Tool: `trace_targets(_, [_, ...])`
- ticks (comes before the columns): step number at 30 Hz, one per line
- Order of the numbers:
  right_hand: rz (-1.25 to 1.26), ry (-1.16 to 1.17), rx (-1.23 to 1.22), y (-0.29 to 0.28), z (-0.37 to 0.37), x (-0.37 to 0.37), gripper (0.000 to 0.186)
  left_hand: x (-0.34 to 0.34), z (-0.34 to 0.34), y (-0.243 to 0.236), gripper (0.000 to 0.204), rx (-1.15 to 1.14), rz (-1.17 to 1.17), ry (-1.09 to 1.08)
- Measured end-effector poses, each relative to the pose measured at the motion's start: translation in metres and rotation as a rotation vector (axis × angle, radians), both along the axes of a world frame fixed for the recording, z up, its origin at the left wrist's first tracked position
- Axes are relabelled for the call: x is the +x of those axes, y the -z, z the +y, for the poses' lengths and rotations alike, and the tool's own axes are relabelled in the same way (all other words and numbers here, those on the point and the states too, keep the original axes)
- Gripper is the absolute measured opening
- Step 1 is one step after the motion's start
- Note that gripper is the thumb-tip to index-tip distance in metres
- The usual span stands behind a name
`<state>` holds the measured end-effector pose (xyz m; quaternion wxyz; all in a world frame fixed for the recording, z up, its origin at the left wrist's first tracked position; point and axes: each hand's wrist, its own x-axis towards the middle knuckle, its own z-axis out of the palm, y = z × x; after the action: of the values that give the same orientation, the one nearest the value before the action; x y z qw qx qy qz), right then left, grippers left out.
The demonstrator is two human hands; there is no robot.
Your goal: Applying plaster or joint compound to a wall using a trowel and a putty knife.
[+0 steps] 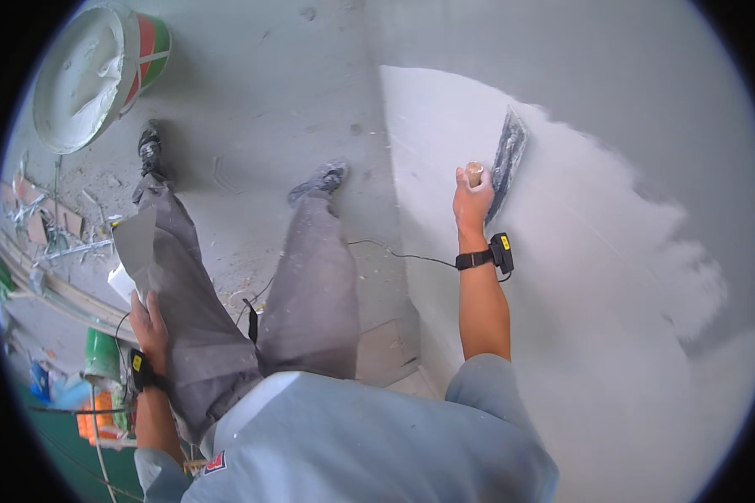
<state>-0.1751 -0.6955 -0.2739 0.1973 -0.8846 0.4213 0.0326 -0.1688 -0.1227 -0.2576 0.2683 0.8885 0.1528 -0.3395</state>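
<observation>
My right hand [473, 203] is closed around the wooden handle of a plastering trowel [508, 159]. The trowel's long blade, smeared with pale plaster, lies against the wall at my right. Around it spreads a white coat of wet-looking plaster [596, 243], whose ragged edge borders the grey wall surface [629, 75]. Down by my left thigh, my left hand [149, 329] grips a putty knife [136, 243] with a wide, pale grey blade pointing away from me. My fingers cover its handle. A small white piece [122, 283] shows beside that hand; what it is I cannot tell.
A large bucket [154, 59] with white plaster stands at the far left. Rubble and broken boards [54, 210] litter the floor on that side, beside long pale strips [67, 306]. Nearer are a green container [102, 356] and an orange bundle [96, 415]. A cable [394, 251] runs to my right wrist.
</observation>
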Motion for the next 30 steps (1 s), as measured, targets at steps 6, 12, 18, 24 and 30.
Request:
trace_targets(6, [0.011, -0.045, -0.050, -0.164, -0.007, -0.001, 0.025, 0.009, 0.005, 0.026, 0.043, -0.101, -0.106, 0.031])
trace_targets(12, [0.025, 0.057, 0.056, -0.303, -0.008, 0.002, 0.031, 0.019, -0.011, 0.027, 0.042, -0.180, -0.124, 0.081])
trace_targets(18, [0.012, 0.061, 0.069, -0.394, -0.006, 0.004, 0.040, 0.019, -0.015, 0.050, 0.040, -0.208, -0.177, 0.088])
trace_targets(24, [0.010, 0.091, 0.013, -0.491, 0.000, 0.001, 0.047, 0.024, -0.018, 0.051, 0.040, -0.256, -0.152, 0.109])
trace_targets(30, [-0.154, 0.049, -0.305, -0.529, 0.039, 0.003, 0.043, 0.016, -0.005, 0.044, 0.040, -0.237, -0.100, 0.047])
